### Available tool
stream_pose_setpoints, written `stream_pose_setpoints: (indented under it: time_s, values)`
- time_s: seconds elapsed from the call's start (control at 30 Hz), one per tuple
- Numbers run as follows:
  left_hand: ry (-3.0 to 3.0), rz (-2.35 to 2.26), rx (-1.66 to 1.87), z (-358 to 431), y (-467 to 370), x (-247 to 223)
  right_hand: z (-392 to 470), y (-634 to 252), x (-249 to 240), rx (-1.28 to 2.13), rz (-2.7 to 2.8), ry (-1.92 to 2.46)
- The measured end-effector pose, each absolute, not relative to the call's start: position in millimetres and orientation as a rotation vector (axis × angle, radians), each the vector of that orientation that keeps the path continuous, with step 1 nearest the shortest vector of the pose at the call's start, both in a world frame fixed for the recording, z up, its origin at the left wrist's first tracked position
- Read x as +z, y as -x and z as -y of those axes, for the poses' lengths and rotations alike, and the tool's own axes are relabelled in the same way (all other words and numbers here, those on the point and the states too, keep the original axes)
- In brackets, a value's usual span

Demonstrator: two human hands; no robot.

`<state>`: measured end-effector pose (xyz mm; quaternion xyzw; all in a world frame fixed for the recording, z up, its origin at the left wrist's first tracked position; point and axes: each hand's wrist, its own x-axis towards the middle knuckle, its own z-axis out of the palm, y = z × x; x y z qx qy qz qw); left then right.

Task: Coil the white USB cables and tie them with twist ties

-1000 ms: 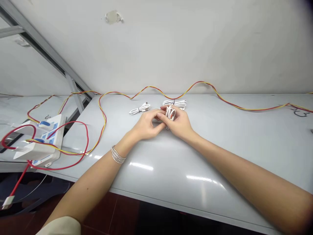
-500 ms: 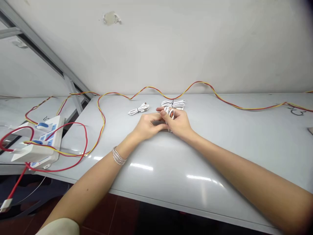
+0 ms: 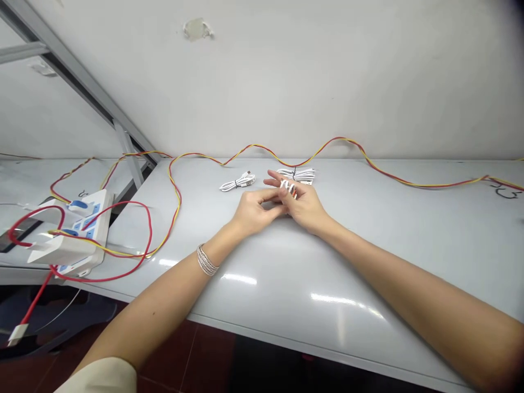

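Observation:
Both hands meet over the grey table, around a small coiled white cable (image 3: 288, 188) with a bit of orange on it. My right hand (image 3: 305, 204) pinches the coil between thumb and fingers, two of its fingertips stretched out to the left. Thumb and fingers of my left hand (image 3: 257, 210) close on the coil's lower left side, where the fingertips are partly hidden. A tied white cable bundle (image 3: 237, 182) lies to the left of the hands. Just behind them is another white bundle (image 3: 303, 175) with a black tie, partly covered by my right hand.
A red and yellow twisted wire (image 3: 385, 171) runs along the wall edge of the table (image 3: 409, 229). At the left sit a white power strip (image 3: 104, 218), plugged-in adapters (image 3: 61, 249) and looping red cables. Black bits of wire (image 3: 506, 192) lie far right.
The coil has turned in my hands, showing less orange and more of its white loops. Fingers of my right hand have lifted and spread. The whole view has shifted slightly.

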<state>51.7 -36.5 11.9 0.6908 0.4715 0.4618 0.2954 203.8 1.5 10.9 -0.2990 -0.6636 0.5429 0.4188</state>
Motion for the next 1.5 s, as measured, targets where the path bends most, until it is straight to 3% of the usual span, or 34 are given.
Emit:
stream_pose_setpoints:
  time_s: [0.9,1.17,1.5]
  values:
    - [-2.232,-1.124,1.159,38.8,-56.8,14.2,0.6,-199.7,10.7,1.285,1.574,0.851]
    - [-2.127,-1.186,1.111,39.0,-57.9,10.7,0.5,-198.5,10.3,1.312,1.538,0.862]
    - [-1.842,-1.041,1.323,29.2,-53.9,4.2,-1.5,-195.9,5.0,1.259,1.563,0.856]
